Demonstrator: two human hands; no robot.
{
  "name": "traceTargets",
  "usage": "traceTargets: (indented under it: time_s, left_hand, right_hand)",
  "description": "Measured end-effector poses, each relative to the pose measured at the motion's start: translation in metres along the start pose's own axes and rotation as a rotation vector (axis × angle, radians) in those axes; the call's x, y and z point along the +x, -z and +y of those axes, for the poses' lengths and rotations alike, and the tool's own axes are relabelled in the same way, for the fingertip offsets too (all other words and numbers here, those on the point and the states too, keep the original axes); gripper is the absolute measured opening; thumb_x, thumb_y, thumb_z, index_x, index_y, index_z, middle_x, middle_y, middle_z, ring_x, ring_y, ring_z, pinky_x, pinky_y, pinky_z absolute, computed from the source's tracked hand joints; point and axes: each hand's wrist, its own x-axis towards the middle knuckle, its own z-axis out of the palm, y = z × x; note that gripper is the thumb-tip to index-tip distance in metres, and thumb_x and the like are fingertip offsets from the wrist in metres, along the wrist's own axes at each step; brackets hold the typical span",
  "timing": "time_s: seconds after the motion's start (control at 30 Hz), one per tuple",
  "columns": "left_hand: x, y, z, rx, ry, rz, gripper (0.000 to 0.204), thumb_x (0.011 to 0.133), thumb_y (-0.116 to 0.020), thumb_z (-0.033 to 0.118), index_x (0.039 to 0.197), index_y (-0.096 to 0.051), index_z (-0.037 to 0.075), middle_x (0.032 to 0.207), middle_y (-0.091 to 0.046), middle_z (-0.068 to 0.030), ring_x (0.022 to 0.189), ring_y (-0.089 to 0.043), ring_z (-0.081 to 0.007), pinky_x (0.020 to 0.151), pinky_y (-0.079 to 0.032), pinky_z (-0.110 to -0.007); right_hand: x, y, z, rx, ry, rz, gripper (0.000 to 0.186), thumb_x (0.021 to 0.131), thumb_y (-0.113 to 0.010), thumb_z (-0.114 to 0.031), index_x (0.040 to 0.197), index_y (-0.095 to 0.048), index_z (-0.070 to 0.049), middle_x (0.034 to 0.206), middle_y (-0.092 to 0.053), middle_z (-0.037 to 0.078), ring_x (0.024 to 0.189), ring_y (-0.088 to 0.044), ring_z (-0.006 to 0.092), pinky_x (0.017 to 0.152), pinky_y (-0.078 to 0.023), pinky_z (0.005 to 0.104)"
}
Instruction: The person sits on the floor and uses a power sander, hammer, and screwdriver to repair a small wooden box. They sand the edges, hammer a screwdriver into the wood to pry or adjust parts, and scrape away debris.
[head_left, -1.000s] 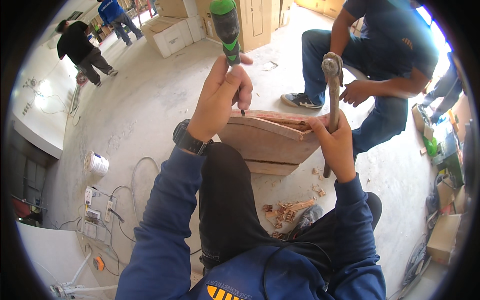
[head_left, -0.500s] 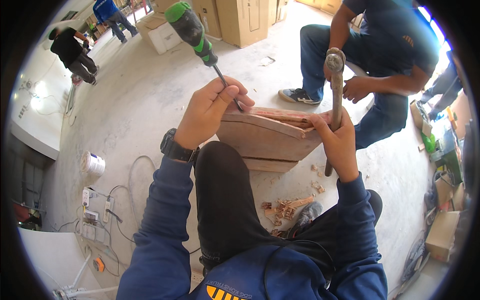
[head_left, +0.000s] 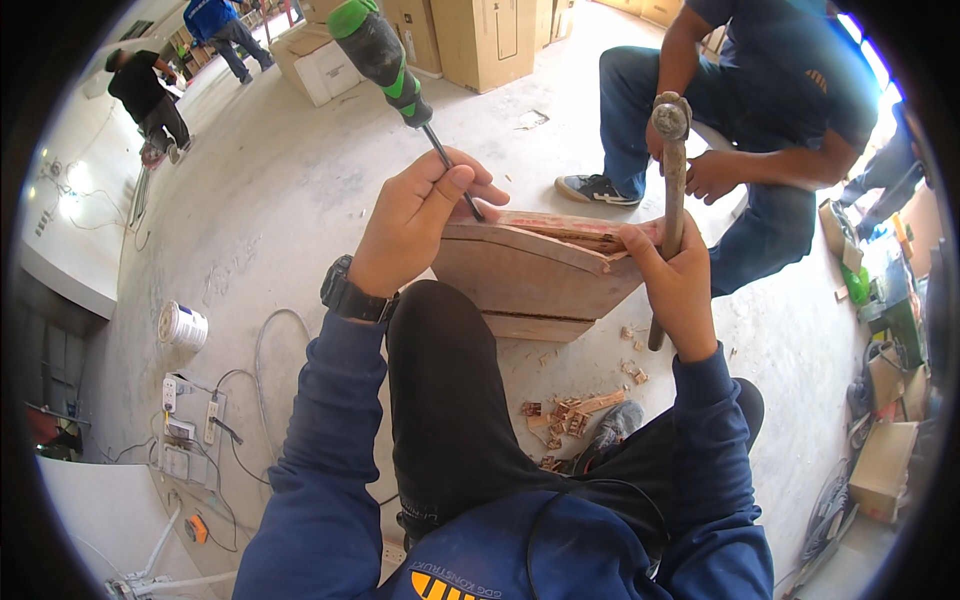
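A green-and-black screwdriver (head_left: 380,65) tilts left, its tip at the top edge of a split plywood piece (head_left: 525,275) standing in front of my knees. My left hand (head_left: 425,215) has its fingers curled round the metal shaft low down, near the tip, with the thumb raised along it. My right hand (head_left: 672,285) grips an upright worn hammer (head_left: 672,170) by the handle, its thumb resting on the cracked board's right end. A strip along the board's top is partly separated, showing splintered wood inside.
A co-worker (head_left: 760,140) crouches close at right; two other people (head_left: 150,100) stand at back left. Cardboard boxes (head_left: 480,45) are behind, wood chips (head_left: 575,418) below the board. A bucket (head_left: 183,325) and power strips with cords (head_left: 190,430) lie left; boxes and clutter (head_left: 880,460) line the right.
My left hand has moved left and slid down from the screwdriver's handle onto its shaft, and the handle now leans further left. The two distant people have shifted slightly.
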Motion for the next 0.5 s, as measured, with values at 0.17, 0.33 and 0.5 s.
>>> traceTargets:
  time_s: [0.17,0.33,0.5]
  left_hand:
    - [-0.0002,0.0,0.0012,0.018,0.004,0.003,0.023,0.111,-0.05,0.018,0.111,-0.06,-0.003,0.105,-0.068,-0.011,0.099,-0.072,-0.0211,0.084,-0.06,-0.031]
    - [-0.002,-0.0011,0.0018,0.027,0.009,0.006,0.024,0.111,-0.05,0.019,0.111,-0.06,-0.002,0.103,-0.069,-0.0111,0.097,-0.072,-0.0201,0.084,-0.06,-0.031]
    - [-0.0091,-0.0053,0.0006,0.02,0.005,0.016,0.025,0.111,-0.05,0.022,0.111,-0.061,-0.001,0.102,-0.071,-0.0128,0.093,-0.072,-0.02,0.083,-0.059,-0.03]
  right_hand:
    - [0.0,-0.0009,0.0001,0.001,0.011,0.0,0.03,0.093,-0.08,-0.025,0.094,-0.058,-0.003,0.086,-0.064,0.004,0.078,-0.059,0.0111,0.071,-0.049,0.0277]
    - [-0.0027,0.0007,-0.0008,0.003,0.036,0.002,0.03,0.092,-0.08,-0.024,0.094,-0.059,-0.002,0.087,-0.066,0.006,0.079,-0.061,0.0113,0.072,-0.05,0.0277]
    - [-0.0085,0.0022,-0.0017,-0.007,-0.006,-0.005,0.03,0.093,-0.079,-0.024,0.095,-0.059,-0.002,0.086,-0.067,0.006,0.079,-0.063,0.0117,0.072,-0.051,0.0275]
